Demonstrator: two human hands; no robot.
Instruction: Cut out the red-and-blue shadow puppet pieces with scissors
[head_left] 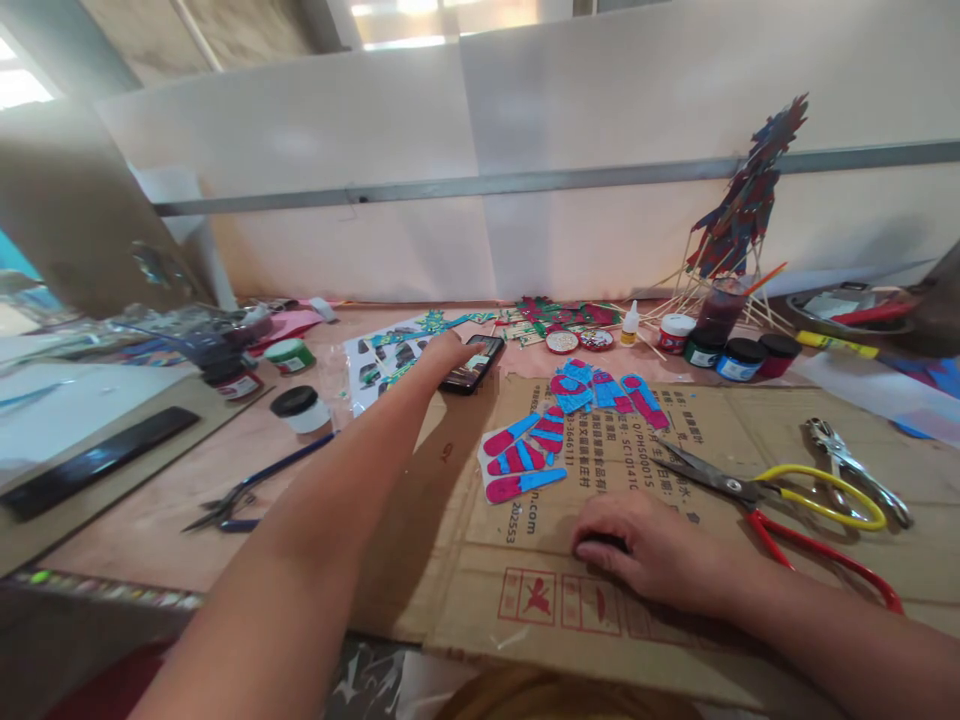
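- Left hand [448, 352], upper middle of the frame: reaches onto the phone [480, 362], finger at its screen; whether the other fingers are spread or folded, I cannot tell
- Phone: just above centre, screen up, near the upper edge of the cardboard [465, 550]
- Right hand [619, 540], lower right of centre: rests on the cardboard, fingers curled inward; the palm is hidden, so perhaps something sits inside
- Red-and-blue cutouts [550, 428]: right of centre, above that hand
- Scissors [733, 487]: right side, blades pointing toward the cutouts
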